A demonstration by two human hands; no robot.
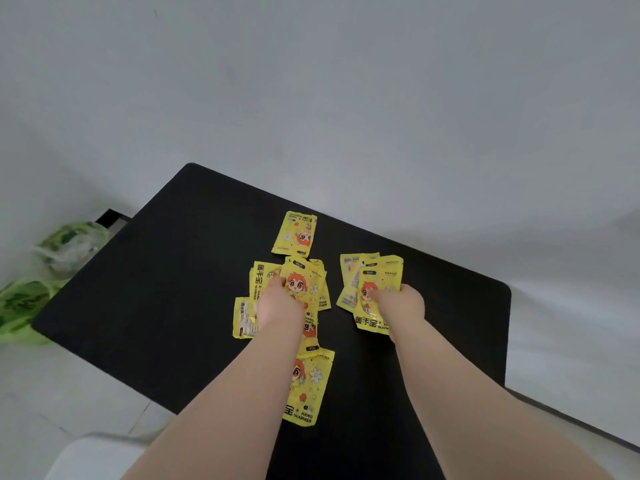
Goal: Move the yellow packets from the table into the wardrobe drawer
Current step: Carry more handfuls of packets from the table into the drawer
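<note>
Lying mid-frame on the matte black bench, flat glossy yellow packets form two crinkled heaps; the left hand seemingly clutches one heap, the right hand grips the other.

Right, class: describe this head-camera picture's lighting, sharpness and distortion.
Head view: soft, even light, no hard shadows or glare; the wide-angle lens bows the edges of the black table and stretches the forearms; print on the yellow packets reads sharp at centre; the green bag at the left edge is blurred.

Black table with scattered yellow packets flat on top.
</note>
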